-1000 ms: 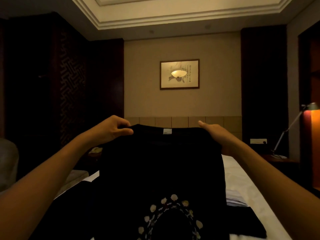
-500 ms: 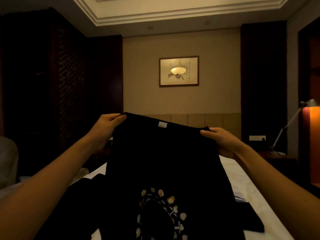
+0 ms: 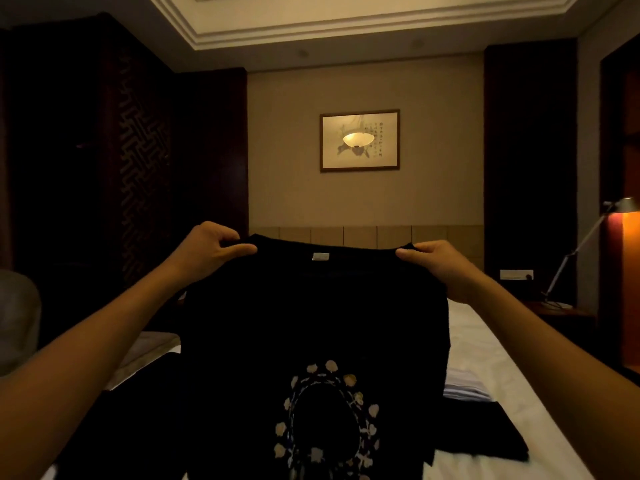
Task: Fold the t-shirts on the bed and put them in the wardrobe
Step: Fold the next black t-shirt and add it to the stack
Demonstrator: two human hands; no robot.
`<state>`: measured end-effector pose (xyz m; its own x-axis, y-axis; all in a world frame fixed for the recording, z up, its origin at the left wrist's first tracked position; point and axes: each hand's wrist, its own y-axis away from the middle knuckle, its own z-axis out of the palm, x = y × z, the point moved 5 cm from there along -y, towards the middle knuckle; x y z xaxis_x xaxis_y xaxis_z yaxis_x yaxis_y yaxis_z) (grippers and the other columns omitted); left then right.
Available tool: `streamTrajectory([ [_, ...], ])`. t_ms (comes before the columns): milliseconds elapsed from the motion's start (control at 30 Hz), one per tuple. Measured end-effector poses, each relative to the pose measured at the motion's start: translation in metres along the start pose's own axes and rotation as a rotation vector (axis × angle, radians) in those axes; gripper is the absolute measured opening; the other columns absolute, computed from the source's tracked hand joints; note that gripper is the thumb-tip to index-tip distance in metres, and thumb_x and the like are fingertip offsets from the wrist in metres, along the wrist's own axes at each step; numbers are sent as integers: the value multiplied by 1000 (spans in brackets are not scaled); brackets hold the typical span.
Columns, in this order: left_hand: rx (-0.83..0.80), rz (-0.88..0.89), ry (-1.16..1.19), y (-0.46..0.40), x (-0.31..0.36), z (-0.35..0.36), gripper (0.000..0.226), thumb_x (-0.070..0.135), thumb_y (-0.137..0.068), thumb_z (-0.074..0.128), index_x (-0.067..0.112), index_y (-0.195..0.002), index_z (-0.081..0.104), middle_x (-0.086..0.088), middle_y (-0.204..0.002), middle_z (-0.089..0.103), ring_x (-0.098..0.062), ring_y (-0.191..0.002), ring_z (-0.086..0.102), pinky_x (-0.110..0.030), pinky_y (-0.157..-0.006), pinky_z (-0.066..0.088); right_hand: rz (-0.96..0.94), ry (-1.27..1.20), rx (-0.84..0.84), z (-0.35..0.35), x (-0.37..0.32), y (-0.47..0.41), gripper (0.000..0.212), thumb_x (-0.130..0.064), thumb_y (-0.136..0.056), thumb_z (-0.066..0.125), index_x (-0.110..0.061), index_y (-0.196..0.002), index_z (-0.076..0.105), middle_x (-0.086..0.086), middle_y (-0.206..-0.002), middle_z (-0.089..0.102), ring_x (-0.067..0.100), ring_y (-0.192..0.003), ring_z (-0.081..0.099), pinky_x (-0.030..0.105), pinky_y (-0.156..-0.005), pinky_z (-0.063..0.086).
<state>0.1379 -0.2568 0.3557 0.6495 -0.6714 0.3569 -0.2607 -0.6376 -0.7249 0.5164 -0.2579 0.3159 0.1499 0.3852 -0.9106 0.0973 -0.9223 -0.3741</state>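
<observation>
A black t-shirt (image 3: 311, 323) hangs upright at chest height above a white-sheeted bed (image 3: 485, 348) in a dimly lit room, held up by its top edge at both shoulders. A small pale label (image 3: 320, 256) shows at the neckline, and a ring of pale petal-like shapes (image 3: 327, 420) is printed low on the fabric facing the camera. The left hand (image 3: 211, 251) pinches the left shoulder of the shirt between thumb and curled fingers, the thumb lying flat along the front of the cloth. The right hand (image 3: 440, 261) grips the opposite shoulder in the same way, fingers curled over the top edge and thumb on the near face. Both bare forearms reach forward from the lower corners of the view. On the bed just right of the hanging shirt lies a dark folded garment (image 3: 481, 434), with a pale folded item (image 3: 464, 388) just beyond it. Behind the bed runs a panelled headboard (image 3: 363, 235), and above it a framed picture (image 3: 359, 141) hangs on the beige wall, a ceiling light reflected in its glass. A desk lamp (image 3: 620, 206) glows orange at far right over a bedside table (image 3: 557, 310). Dark wood panelling with a lattice pattern (image 3: 142, 168) fills the left side, and a pale upholstered chair (image 3: 17, 317) sits at the left edge.
</observation>
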Motion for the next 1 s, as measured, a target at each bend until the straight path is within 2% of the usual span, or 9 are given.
streamTrajectory([
  [100,-140,-25,17,2,-5,1,31,37,-78,69,8,-67,67,5,-51,53,-6,-45,46,-18,-44,34,127,44,-117,-5,5,2,23,-28,-86,67,-6,-85,73,5,-67,61,15,-55,61,22,-50,49],
  [167,-162,-22,99,4,-9,1,36,35,-79,68,0,-76,70,-7,-59,57,-15,-50,49,-24,-48,36,193,46,-171,-6,10,4,24,-28,-83,66,-5,-87,70,5,-67,62,14,-55,61,22,-50,50],
  [267,-120,-10,221,8,-15,1,21,19,-90,63,3,-84,73,-13,-69,62,-17,-57,55,-23,-51,41,231,-23,-222,-8,16,7,21,-20,-86,62,-3,-96,66,7,-73,66,16,-58,66,25,-53,55],
  [367,-43,-55,378,14,-24,8,21,12,-98,54,2,-95,72,-7,-75,67,-12,-64,61,-17,-57,47,230,-83,-212,-13,24,7,21,-12,-92,56,0,-104,67,10,-78,68,18,-63,68,26,-55,56],
  [500,116,-257,470,24,-41,37,25,19,-103,48,16,-92,71,8,-67,66,-3,-57,61,-17,-53,46,189,-15,-63,-14,38,1,23,-18,-98,53,-3,-107,68,6,-78,64,15,-63,63,25,-56,50],
  [633,304,-374,367,35,-60,70,28,22,-104,46,18,-90,69,-1,-83,67,-12,-75,63,-30,-70,47,178,113,167,-4,58,-3,23,-17,-103,46,-6,-98,66,8,-74,55,19,-63,53,30,-59,41],
  [767,427,-390,183,43,-60,97,34,21,-104,45,12,-75,60,-6,-75,56,-14,-68,52,-33,-68,39,152,220,364,-3,87,-14,29,-9,-101,44,-8,-79,63,7,-61,47,19,-54,42,31,-55,28],
  [900,447,-300,93,45,-57,105,21,20,-102,50,18,-94,69,2,-78,61,-7,-71,54,-28,-68,40,144,327,446,-10,106,-16,35,-9,-96,47,-12,-62,51,6,-56,37,22,-53,35,39,-60,26],
  [1000,434,-331,143,47,-70,109,18,19,-99,56,13,-100,73,13,-76,61,1,-73,56,-8,-62,40,109,441,489,-17,112,-11,32,-17,-95,55,-13,-64,62,2,-55,47,23,-55,43,35,-59,31],
])
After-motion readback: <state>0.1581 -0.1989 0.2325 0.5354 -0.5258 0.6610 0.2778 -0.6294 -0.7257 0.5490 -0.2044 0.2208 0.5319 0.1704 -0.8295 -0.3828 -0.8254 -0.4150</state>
